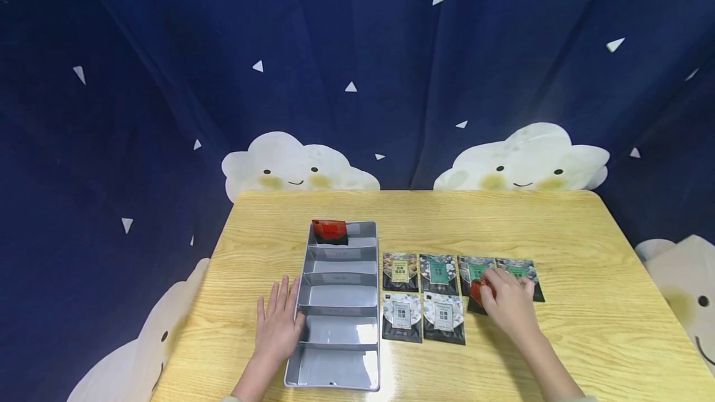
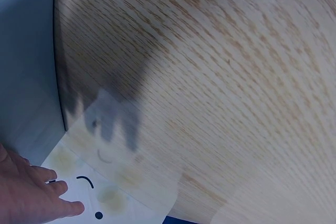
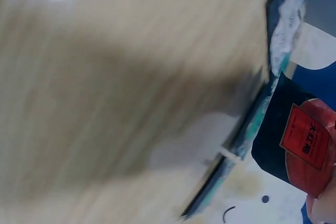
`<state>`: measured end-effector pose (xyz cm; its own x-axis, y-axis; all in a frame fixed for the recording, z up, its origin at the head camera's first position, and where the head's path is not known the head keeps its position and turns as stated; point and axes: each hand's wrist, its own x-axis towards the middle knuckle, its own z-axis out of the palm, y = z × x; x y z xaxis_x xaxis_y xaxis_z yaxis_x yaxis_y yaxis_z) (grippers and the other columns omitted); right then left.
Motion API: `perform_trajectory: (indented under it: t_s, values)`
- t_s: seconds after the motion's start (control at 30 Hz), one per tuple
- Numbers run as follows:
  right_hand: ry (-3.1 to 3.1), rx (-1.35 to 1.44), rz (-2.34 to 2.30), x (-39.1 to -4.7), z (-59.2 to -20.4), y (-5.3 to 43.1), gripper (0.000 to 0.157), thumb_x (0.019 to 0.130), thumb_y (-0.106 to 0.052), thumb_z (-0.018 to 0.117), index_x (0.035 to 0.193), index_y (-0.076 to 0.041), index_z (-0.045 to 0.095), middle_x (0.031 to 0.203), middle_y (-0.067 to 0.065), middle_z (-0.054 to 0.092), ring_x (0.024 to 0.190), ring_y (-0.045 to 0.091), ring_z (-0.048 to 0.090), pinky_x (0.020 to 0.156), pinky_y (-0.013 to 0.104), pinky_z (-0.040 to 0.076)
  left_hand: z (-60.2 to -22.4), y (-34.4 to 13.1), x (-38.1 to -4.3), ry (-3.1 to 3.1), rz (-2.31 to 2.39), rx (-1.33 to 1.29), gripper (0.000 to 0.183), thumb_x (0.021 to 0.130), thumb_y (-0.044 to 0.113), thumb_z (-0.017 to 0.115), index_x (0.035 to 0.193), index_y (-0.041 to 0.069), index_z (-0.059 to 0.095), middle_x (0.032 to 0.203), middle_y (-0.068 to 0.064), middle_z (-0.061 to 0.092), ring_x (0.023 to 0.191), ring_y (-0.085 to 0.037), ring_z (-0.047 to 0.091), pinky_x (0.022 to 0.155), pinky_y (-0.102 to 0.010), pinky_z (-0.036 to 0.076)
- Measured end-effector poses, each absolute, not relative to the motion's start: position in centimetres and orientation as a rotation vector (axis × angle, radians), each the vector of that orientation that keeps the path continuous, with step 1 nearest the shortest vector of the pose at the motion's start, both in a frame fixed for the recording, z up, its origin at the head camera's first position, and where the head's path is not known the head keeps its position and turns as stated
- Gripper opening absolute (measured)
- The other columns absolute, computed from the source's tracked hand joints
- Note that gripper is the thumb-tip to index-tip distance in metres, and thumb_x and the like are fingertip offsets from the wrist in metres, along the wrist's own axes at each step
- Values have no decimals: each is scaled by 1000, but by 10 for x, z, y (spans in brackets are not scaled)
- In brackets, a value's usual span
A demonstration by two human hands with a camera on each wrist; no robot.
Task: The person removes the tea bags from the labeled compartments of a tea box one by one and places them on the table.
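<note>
My right hand (image 1: 509, 304) pinches a red and black sachet (image 3: 304, 137), held just above the table in front of the green-labelled sachets. In the right wrist view only a bit of that hand (image 3: 325, 203) shows at the edge. With straight, spread fingers, my left hand (image 1: 277, 322) lies along the left side of a grey divided tray (image 1: 339, 310), its thumb at the tray's rim. Another red and black sachet (image 1: 331, 232) leans in the tray's farthest compartment. The left wrist view catches the left hand's fingers (image 2: 47, 198) beside the tray's wall (image 2: 26, 66).
Right of the tray, a back row holds a yellow-labelled sachet (image 1: 400, 272) and green-labelled sachets (image 1: 439, 273). Two white-labelled sachets (image 1: 401, 316) lie in front. Behind the wooden table (image 1: 592, 327) hangs a dark blue curtain (image 1: 391, 48) with clouds.
</note>
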<state>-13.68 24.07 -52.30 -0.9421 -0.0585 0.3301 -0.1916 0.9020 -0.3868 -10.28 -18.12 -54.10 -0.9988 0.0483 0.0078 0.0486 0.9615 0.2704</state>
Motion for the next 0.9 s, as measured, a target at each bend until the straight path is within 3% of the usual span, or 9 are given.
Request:
perform_trajectory:
  t_s: [0.2,0.63,0.9]
  values:
    - [-2811,204,576,-132,-542,250,10,79,-9,53,83,-10,63,83,8,62,81,29,54,73,52,27,-540,-181,-103,-3113,-441,-70,62,87,20,45,145,9,25,149,-17,21,136,-38,15,107,-58,8]
    - [-2793,203,508,-119,-591,251,16,80,-10,59,96,-6,61,93,12,52,91,35,44,80,60,26,-541,-181,-103,-3112,-442,-73,62,87,20,45,145,9,25,149,-17,20,136,-38,15,107,-59,8]
    - [-2778,147,519,-115,-603,247,22,81,-12,60,101,-4,60,96,16,51,92,35,43,78,57,26,-541,-181,-103,-3105,-445,-73,62,87,20,45,145,9,25,149,-17,21,136,-38,15,107,-58,8]
